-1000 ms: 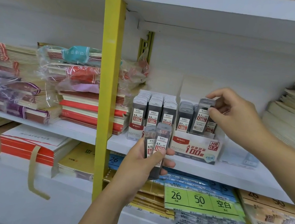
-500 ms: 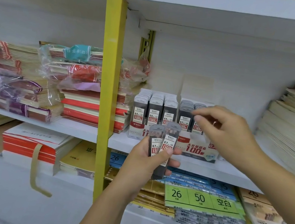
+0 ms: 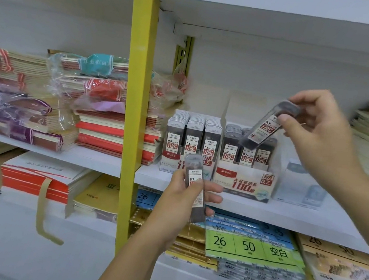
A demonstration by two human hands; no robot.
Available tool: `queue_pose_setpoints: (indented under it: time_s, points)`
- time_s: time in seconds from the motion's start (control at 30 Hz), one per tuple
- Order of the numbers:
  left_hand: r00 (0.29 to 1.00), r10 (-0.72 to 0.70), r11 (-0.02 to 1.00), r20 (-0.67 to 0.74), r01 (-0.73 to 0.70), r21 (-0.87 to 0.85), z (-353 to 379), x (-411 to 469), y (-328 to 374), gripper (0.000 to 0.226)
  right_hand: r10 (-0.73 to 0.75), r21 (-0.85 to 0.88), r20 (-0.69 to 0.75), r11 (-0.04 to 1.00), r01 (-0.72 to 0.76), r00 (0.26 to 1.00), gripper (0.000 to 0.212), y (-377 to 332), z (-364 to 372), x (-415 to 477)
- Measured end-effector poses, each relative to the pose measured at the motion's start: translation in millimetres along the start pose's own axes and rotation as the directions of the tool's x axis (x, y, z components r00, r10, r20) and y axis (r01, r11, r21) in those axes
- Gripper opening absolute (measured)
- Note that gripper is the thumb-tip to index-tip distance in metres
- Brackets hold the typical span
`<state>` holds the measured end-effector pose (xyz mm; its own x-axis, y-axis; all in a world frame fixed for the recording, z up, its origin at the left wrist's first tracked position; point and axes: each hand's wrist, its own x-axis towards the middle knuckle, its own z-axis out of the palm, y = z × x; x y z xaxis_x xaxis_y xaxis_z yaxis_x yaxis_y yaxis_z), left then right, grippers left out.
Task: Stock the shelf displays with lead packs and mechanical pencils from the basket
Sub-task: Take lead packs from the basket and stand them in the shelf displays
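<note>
Above the white 0.7 display box (image 3: 244, 185), your right hand (image 3: 321, 135) pinches a seemingly light, slick dark plastic lead pack (image 3: 263, 130) near its cap; your left hand (image 3: 180, 204) grips a spare pack (image 3: 194, 169).

A dark 0.7 lead pack (image 3: 269, 127) hangs tilted in the right hand (image 3: 320, 138), just above the HB 0.7 display box (image 3: 245, 181), where more packs stand upright. A second 0.7 lead pack (image 3: 194, 169) stands almost upright in the left hand (image 3: 182, 203), in front of the HB 0.5 display box (image 3: 169, 160).

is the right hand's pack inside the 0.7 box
No, the right hand holds the pack tilted above the 0.7 box.
</note>
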<state>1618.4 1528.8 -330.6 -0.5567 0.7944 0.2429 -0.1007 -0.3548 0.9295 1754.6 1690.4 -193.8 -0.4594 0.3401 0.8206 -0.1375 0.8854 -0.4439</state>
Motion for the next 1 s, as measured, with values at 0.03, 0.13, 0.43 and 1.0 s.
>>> queue_pose_setpoints:
  time_s: [0.03, 0.13, 0.43, 1.0]
  points:
    - [1.000, 0.006, 1.000, -0.011, -0.006, 0.003, 0.0, 0.2, 0.1, 0.016, -0.018, -0.078, 0.040, 0.997, 0.021, 0.999, 0.041, 2.8, 1.4, 1.9]
    - [0.998, 0.024, 1.000, -0.056, -0.023, 0.017, 0.1, 0.8, -0.3, 0.018, -0.005, -0.309, 0.164, 0.949, 0.056, 0.986, 0.034, 13.8, 11.6, 3.3]
    - [0.993, 0.077, 0.996, -0.095, -0.073, 0.046, -1.3, 1.7, 1.3, 0.026, 0.077, -0.487, 0.193, 0.873, 0.027, 0.978, 0.022, 31.6, 26.4, 10.1]
    - [0.990, 0.138, 0.979, 0.000, -0.136, 0.155, 18.1, 0.0, 5.9, 0.011, 0.116, -0.042, 0.372, 0.993, -0.108, 0.921, 0.028, -11.1, 43.9, -48.6]
